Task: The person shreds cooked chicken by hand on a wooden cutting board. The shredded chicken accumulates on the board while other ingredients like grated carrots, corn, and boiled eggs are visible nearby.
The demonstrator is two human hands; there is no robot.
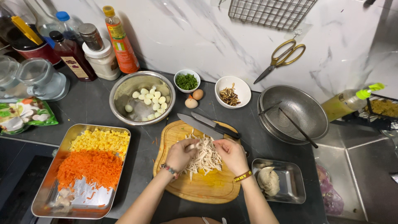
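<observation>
Dark stone counter under a marbled wall, wooden cutting board point(199, 182) at its middle carrying a pale heap of shredded chicken point(205, 157), left hand point(180, 154) and right hand point(232, 154) over it, fingertips pinched together on strands, pulling them apart. Much already shredded; one whole piece of chicken point(268, 180) left in the small steel tray point(290, 195) at three o'clock. Further out: knife point(207, 126) at twelve, bowl of peeled quail eggs point(143, 97) at eleven, tray of grated carrot and corn point(83, 170) at nine, prepared.
</observation>
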